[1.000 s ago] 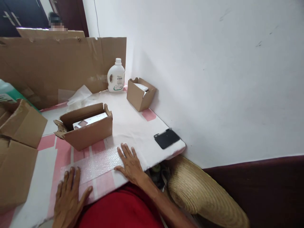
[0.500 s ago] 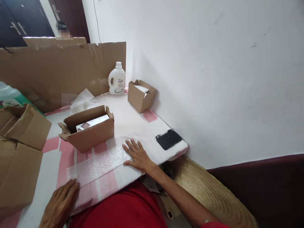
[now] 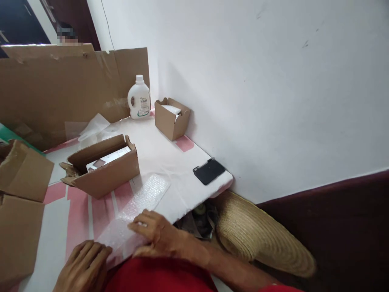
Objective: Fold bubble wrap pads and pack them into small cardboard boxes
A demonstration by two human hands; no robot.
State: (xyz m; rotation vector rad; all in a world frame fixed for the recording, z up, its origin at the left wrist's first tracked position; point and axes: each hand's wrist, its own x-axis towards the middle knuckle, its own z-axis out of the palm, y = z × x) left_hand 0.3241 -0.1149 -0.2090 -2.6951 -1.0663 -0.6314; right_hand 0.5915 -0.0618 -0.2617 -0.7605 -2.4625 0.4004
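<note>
The right hand [image 3: 158,239] had closed its fingers on the near end of the bubble wrap strip [image 3: 146,194], which lay slantwise on the pink-and-white table [image 3: 170,156] just before an open cardboard box [image 3: 106,178]. The left hand [image 3: 83,267] curled at the strip's lower corner, its hold unclear. The table met a white wall [image 3: 273,101] and an upright cardboard sheet [image 3: 60,85]; a larger carton [image 3: 18,211] was cut off at left, and bare tabletop separated the strip from a black case [image 3: 209,171] near the right edge.

Bubble wrap [image 3: 142,200] before open box [image 3: 105,170]; phone [image 3: 209,170] right.
</note>
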